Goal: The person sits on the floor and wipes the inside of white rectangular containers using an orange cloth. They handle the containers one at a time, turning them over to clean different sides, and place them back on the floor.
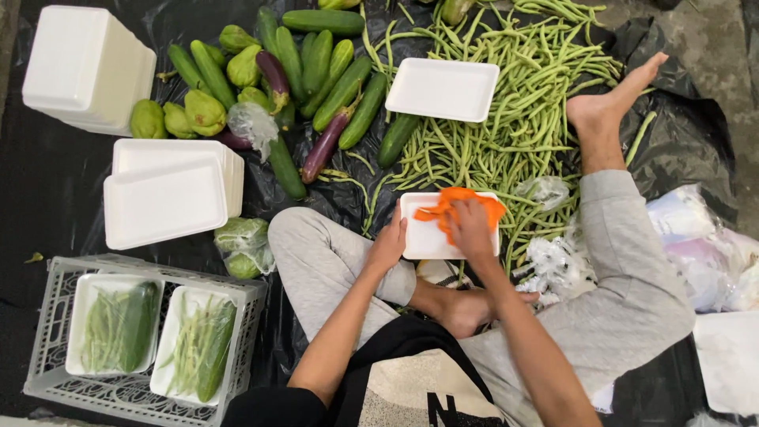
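I sit cross-legged on black plastic sheeting. My left hand (389, 243) grips the left edge of a white foam tray (423, 236) held over my lap. My right hand (471, 225) presses an orange cloth (451, 204) onto the tray's surface. A second empty foam tray (443, 88) lies on a heap of green beans (514, 103) just beyond.
Cucumbers (341, 88), eggplants (322, 149) and chayotes (204, 111) lie at the upper left. Stacks of foam trays (85, 67) (170, 198) sit left. A grey crate (47, 316) holds two filled, wrapped trays (117, 326). Plastic bags (696, 245) lie at right.
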